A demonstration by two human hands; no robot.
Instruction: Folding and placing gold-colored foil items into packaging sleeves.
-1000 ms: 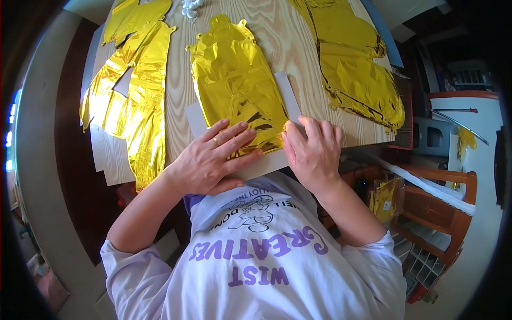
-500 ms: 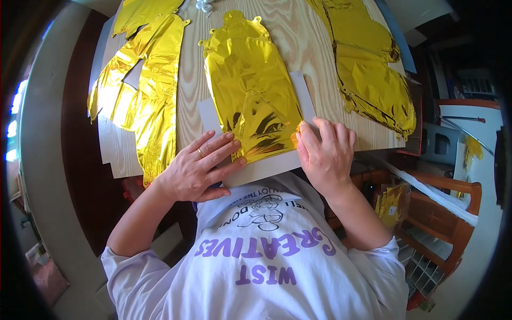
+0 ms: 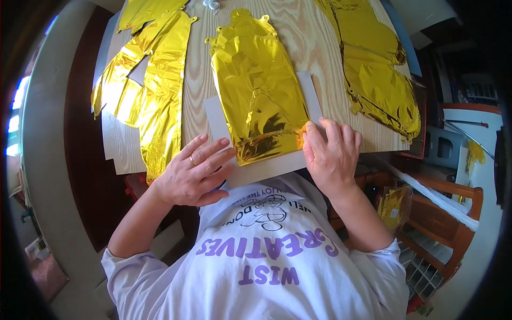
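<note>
Left hand (image 3: 194, 173) flat, released, on grey card sheet (image 3: 266, 169) at table's near edge; right hand (image 3: 332, 152) pinching crinkly gold foil balloon (image 3: 258, 88) corner. Likely light, slippery, tear-prone; best gripped by edges.

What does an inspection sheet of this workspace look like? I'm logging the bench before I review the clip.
Surface: light wooden table, bare grain between the foils.
Job's things: flattened gold foil balloon lying on a grey card at the near edge.
Clutter: gold foil pieces at left and right.
Grippers: left hand flat on the card beside the balloon's near left corner; right hand with fingertips at its near right corner.
Cables: nothing seen.
Surroundings: wooden chair at right, with a gold packet beside it.
</note>
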